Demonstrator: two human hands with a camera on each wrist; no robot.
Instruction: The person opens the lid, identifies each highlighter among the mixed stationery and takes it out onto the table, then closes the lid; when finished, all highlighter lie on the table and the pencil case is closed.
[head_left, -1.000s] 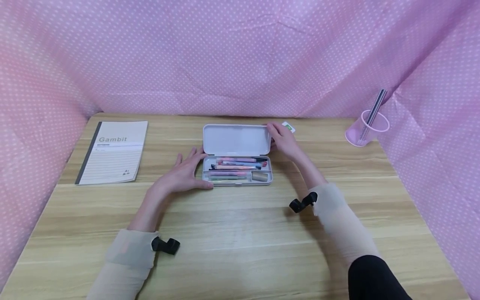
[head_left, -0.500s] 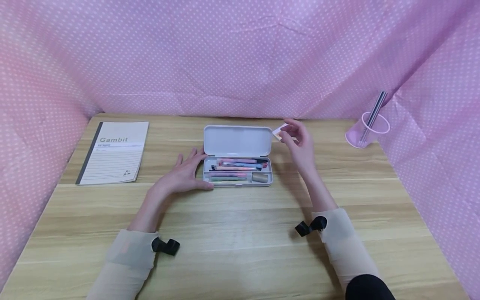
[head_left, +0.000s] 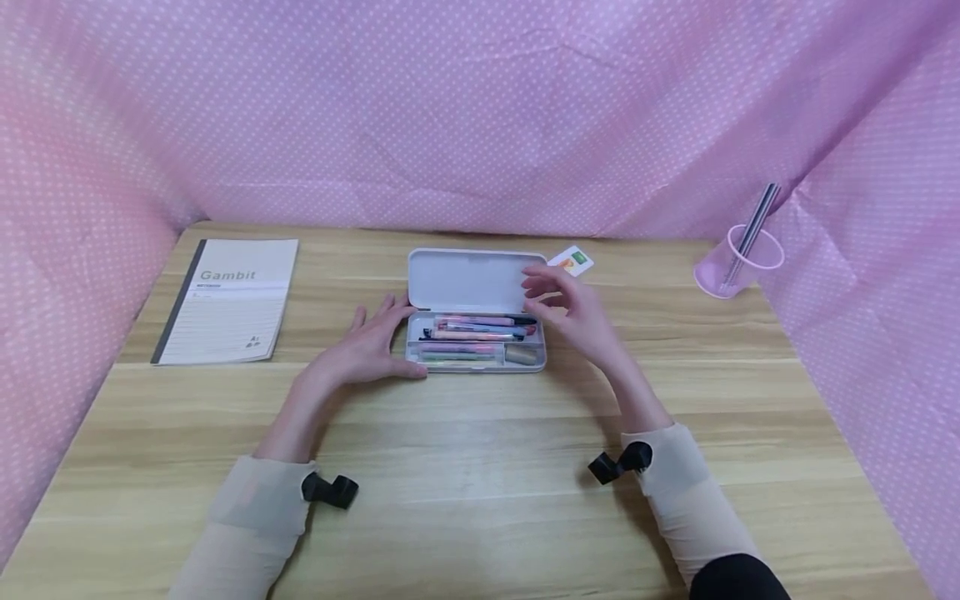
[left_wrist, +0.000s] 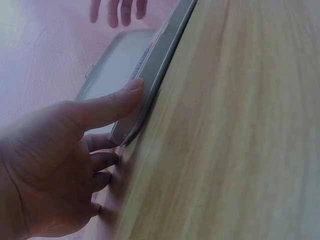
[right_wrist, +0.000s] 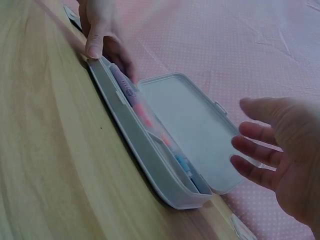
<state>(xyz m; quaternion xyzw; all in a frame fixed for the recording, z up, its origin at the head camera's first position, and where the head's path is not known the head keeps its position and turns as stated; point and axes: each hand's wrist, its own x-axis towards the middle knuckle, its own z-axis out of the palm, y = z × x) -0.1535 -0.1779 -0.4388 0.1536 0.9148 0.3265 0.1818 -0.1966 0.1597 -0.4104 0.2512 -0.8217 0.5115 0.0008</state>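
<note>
An open white pencil case (head_left: pixel 476 279) lies at mid-table with its lid folded back. Several pens (head_left: pixel 474 331) fill its tray, beside a small grey-brown block (head_left: pixel 522 355). My left hand (head_left: pixel 367 346) holds the left end of the case, thumb at the front edge and fingers spread toward the back corner. In the left wrist view the thumb (left_wrist: pixel 117 102) presses the front wall. My right hand (head_left: pixel 573 312) hovers over the right side of the lid, fingers loosely bent and holding nothing; the right wrist view shows its fingers (right_wrist: pixel 257 145) apart from the lid.
A white card-like piece (head_left: pixel 573 261) with green and orange print lies behind the right hand. A Gambit notebook (head_left: pixel 228 304) is at the left. At the right, a pink mesh cup (head_left: pixel 712 279) holds grey sticks (head_left: pixel 757 218). Pink dotted cloth (head_left: pixel 480 117) hangs behind the table.
The right hand left the lid's right edge, passed right over the printed white piece, then came back left over the lid, uncovering that piece. The left hand has stayed on the case.
</note>
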